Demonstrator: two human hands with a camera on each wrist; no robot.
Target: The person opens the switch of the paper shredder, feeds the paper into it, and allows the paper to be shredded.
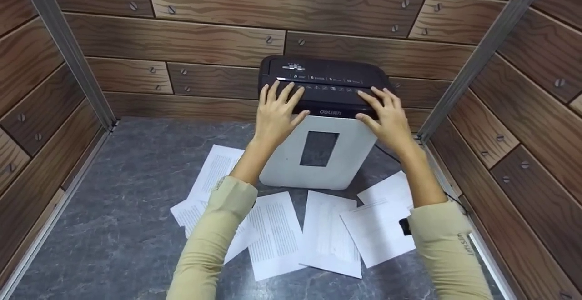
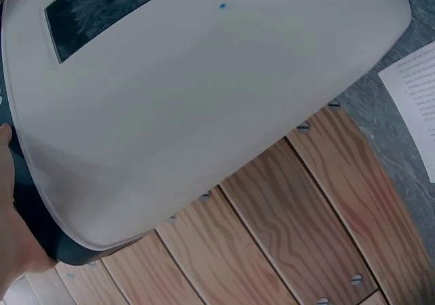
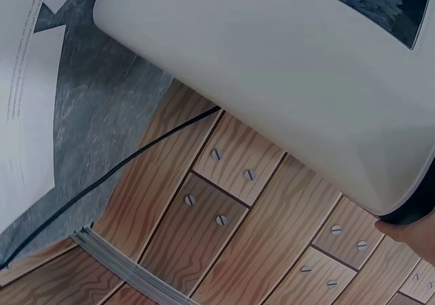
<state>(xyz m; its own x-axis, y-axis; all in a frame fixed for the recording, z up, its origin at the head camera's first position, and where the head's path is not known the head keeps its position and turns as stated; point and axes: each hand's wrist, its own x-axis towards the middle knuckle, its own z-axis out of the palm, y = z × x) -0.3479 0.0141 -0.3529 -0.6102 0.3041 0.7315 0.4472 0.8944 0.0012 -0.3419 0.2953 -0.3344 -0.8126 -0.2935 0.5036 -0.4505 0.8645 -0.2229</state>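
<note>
Left fingers: long and spread, the left hand (image 1: 275, 120) resting over the front left edge of the lid, thumb reaching inward along its front rim.
Right fingers: likewise stretched out, the right hand (image 1: 392, 120) lying on the front right edge, thumb pointing inward; neither hand is curled into a fist.
Lid: a broad black plastic top (image 1: 327, 97) with rounded corners, pale printed symbols and a brand mark on the front, touched by both hands.
Shredder: the boxy white-and-black paper shredder (image 1: 282, 159) stands upright between the hands, toward the back wall.
Window: a dark rectangular pane (image 1: 319, 149) in the white front; the wrist views show shredded strips behind it.
Sleeves: pale yellow-green fabric, left (image 1: 209, 245) and right (image 1: 450, 250), turned up at the forearms.
Sheets: white printed paper pages (image 1: 275, 232) fanned before the shredder, several overlapping, some partly hidden by the arms.
Cable: a thin black cord (image 3: 129, 159) running to the shredder's right.
Surface: a grey marbled tabletop (image 1: 122, 191) beneath everything.
Walls: brown wood-plank panels (image 1: 218, 41) with printed screw heads, grey metal posts (image 1: 63, 45) at the corners.
</note>
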